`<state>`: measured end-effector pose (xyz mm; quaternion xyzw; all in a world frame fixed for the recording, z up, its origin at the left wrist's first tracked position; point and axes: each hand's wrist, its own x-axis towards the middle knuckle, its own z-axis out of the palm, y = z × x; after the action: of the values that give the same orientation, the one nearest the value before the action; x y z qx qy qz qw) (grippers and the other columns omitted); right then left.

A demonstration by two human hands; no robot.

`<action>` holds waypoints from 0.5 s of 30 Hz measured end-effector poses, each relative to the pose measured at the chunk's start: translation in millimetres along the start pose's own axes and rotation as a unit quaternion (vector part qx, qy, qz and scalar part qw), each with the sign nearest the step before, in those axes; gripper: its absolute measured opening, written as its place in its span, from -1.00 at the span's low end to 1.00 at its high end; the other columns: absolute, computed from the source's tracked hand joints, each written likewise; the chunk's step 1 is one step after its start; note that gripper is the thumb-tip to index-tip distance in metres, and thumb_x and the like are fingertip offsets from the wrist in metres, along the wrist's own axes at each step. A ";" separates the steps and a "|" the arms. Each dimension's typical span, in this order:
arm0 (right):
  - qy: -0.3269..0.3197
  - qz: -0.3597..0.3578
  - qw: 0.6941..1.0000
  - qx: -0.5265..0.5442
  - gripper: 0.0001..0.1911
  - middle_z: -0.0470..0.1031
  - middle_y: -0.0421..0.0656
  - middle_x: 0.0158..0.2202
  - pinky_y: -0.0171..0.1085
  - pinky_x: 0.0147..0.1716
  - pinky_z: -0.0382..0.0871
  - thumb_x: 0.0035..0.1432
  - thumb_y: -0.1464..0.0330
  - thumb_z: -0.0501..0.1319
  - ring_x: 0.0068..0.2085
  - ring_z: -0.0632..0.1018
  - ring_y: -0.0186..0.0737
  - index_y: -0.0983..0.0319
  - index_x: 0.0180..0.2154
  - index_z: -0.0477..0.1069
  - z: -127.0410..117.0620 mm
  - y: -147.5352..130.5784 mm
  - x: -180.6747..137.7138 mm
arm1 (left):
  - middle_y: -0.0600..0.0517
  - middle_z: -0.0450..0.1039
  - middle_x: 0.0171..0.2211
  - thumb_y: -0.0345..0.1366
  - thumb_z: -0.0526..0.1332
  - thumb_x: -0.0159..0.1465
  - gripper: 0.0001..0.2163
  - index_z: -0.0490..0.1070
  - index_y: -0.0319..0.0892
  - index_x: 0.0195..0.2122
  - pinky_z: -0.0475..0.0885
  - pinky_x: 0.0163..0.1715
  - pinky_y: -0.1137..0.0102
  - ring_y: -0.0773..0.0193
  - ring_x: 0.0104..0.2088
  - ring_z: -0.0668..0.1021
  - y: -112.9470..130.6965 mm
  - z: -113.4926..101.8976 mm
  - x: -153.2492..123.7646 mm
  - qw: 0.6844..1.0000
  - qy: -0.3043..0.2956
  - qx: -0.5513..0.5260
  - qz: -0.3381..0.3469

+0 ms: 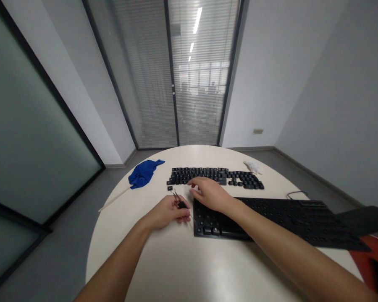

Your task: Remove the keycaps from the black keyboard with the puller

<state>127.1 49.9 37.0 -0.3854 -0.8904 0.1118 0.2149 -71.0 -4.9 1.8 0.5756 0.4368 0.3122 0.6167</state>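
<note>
My left hand (171,210) is closed around a keycap puller (182,204) with a dark handle. Its thin wire prongs point away from me. Just beyond the prongs lies a single black keycap (170,188). My right hand (209,193) reaches over the left end of a black keyboard base (271,218) with its keycaps off. Thumb and forefinger are apart, near the front edge of several rows of loose black keycaps (198,173). Nothing shows between them. The right forearm covers part of the base.
A blue cloth (143,174) lies at the left with a pale stick (115,199) coming out of it. Some crumpled white material (253,167) sits at the back right. A dark cable (297,193) loops behind the base, whose right end reaches the edge of the round cream table (176,268).
</note>
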 end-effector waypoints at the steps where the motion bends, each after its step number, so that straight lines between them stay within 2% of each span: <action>1: -0.005 0.002 1.000 0.008 -0.76 0.56 -0.06 -0.14 -0.23 -0.11 0.35 0.26 0.38 0.17 -0.17 0.55 -0.16 0.24 -0.06 0.47 -6.5 2.9 -11.1 | -0.06 0.59 -0.43 -0.20 0.37 0.12 -0.72 0.39 -0.25 -0.27 0.42 -0.42 0.44 0.27 -0.43 0.60 0.9 7.1 0.3 1.000 0.003 0.000 0.013; 4: -0.057 -0.011 0.997 0.043 -0.76 0.58 -0.07 -0.21 -0.19 -0.12 0.37 0.26 0.31 0.19 -0.17 0.55 -0.12 0.23 -0.07 0.50 -26.1 10.6 -44.3 | -0.04 0.57 -0.44 -0.23 0.36 0.15 -0.76 0.39 -0.25 -0.28 0.41 -0.43 0.45 0.29 -0.44 0.58 3.8 25.4 -0.7 0.999 0.009 0.008 0.043; 6: -0.094 -0.030 0.992 0.074 -0.72 0.57 -0.06 -0.18 -0.17 -0.06 0.36 0.21 0.23 0.25 -0.11 0.53 -0.09 0.21 -0.08 0.52 -36.5 15.6 -64.5 | -0.03 0.56 -0.45 -0.22 0.33 0.18 -0.78 0.40 -0.25 -0.27 0.40 -0.44 0.46 0.29 -0.43 0.57 6.0 33.5 -2.4 0.998 0.015 0.027 0.060; 8: -0.128 -0.041 0.985 0.109 -0.58 0.53 -0.05 -0.09 -0.14 0.02 0.33 0.10 0.15 0.34 -0.03 0.50 -0.07 0.20 -0.04 0.51 -42.2 20.9 -81.1 | 0.00 0.53 -0.46 -0.21 0.30 0.21 -0.79 0.41 -0.24 -0.25 0.40 -0.45 0.46 0.30 -0.44 0.57 8.1 38.7 -4.0 0.995 0.035 0.061 0.073; 11: -0.156 -0.048 0.977 0.133 -0.45 0.40 -0.03 0.11 -0.08 0.16 0.22 -0.04 0.10 0.43 0.14 0.40 0.00 0.17 -0.02 0.51 -40.9 27.7 -95.2 | 0.03 0.50 -0.45 -0.22 0.29 0.23 -0.80 0.42 -0.24 -0.23 0.40 -0.45 0.47 0.31 -0.44 0.57 9.0 44.4 -5.2 0.990 0.060 0.100 0.083; 15: -0.158 -0.045 0.978 0.131 -0.50 0.37 -0.03 0.13 -0.04 0.19 0.18 -0.05 0.11 0.44 0.17 0.35 0.02 0.16 -0.07 0.54 -31.7 32.2 -96.0 | 0.04 0.48 -0.40 -0.24 0.29 0.21 -0.81 0.43 -0.23 -0.23 0.44 -0.41 0.45 0.29 -0.41 0.59 6.8 51.9 -4.9 0.983 0.090 0.120 0.102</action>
<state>221.1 2.3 24.8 -0.2910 -0.9071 0.2771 0.1254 -25.7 -31.1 7.1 0.6566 0.4633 0.3694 0.4666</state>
